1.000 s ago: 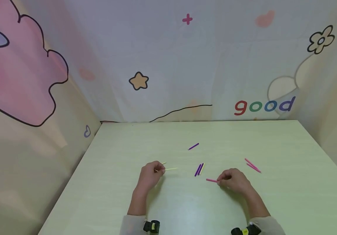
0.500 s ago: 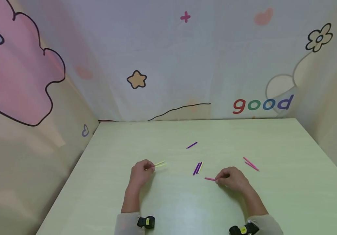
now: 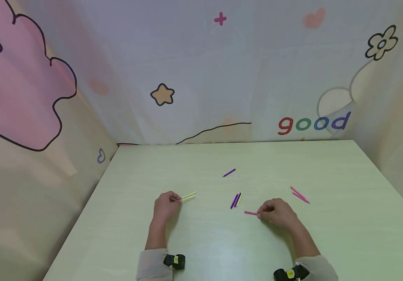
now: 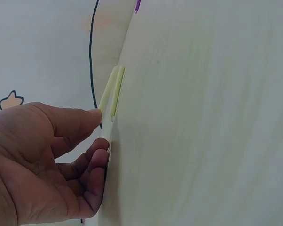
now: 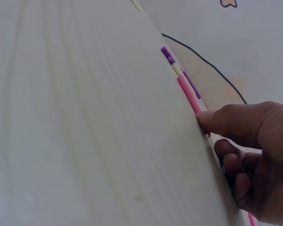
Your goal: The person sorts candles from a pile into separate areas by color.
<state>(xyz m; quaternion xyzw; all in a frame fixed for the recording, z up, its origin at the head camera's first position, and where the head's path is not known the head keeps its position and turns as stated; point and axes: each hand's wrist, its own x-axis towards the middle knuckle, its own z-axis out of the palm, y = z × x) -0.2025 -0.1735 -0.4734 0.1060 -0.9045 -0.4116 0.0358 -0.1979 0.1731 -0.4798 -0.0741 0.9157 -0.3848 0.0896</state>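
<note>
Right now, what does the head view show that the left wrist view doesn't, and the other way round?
Only the head view: the right hand, the pink stick it pinches, the pink pair lying beyond it, and the lettering on the backdrop.

Only the left wrist view: the palm side of the left hand, with the lower fingers curled.

Both: the left hand itself, the two yellow sticks it pinches, a purple stick, the table and the star.

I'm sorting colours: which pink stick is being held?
The pink stick pinched by the right hand; the other two pink sticks lie untouched farther right.
</note>
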